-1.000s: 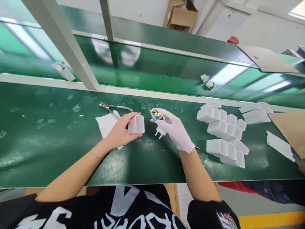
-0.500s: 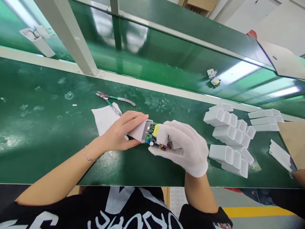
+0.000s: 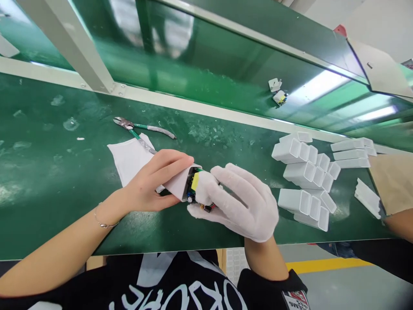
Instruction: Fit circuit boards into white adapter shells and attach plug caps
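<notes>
My bare left hand (image 3: 158, 181) is closed around a white plastic housing (image 3: 179, 184), whose open end faces right. My right hand (image 3: 240, 198), in a white glove, grips a circuit board (image 3: 194, 184) with a yellow-wrapped part and small components. The board's left end sits inside the mouth of the housing; much of the rest is hidden by the gloved fingers. Behind my left hand lies a white cloth or glove (image 3: 127, 157), lying flat. A pair of side cutters (image 3: 134, 128) with worn green handles rests partly on it.
Several white housings (image 3: 300, 172) are stacked to the right, with more (image 3: 350, 154) lying behind. A torn white strip (image 3: 368, 198) and a brown cardboard piece (image 3: 392, 181) lie farther right. Another person's arm (image 3: 400, 226) shows at the right edge. A metal post (image 3: 74, 47) stands at the back left.
The circuit board has gone deeper into the housing, pushed leftward by my gloved right hand. My left hand keeps its hold. The whole view has shifted slightly.
</notes>
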A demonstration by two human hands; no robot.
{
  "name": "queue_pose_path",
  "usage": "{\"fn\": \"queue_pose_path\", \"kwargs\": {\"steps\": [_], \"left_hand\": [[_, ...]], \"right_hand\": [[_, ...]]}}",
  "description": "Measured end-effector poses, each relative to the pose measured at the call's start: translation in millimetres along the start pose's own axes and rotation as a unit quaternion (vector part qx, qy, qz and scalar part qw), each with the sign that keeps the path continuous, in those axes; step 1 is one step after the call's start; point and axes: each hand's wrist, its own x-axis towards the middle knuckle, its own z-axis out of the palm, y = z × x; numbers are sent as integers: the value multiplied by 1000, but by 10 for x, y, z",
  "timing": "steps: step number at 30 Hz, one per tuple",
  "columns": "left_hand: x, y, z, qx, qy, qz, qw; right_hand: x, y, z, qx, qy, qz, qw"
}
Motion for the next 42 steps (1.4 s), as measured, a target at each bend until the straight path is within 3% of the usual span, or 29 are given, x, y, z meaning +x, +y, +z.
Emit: {"fn": "queue_pose_path", "kwargs": {"steps": [42], "left_hand": [[4, 35, 30, -16, 10, 2, 1000]], "right_hand": [[9, -44, -16, -11, -23, 9, 1000]]}}
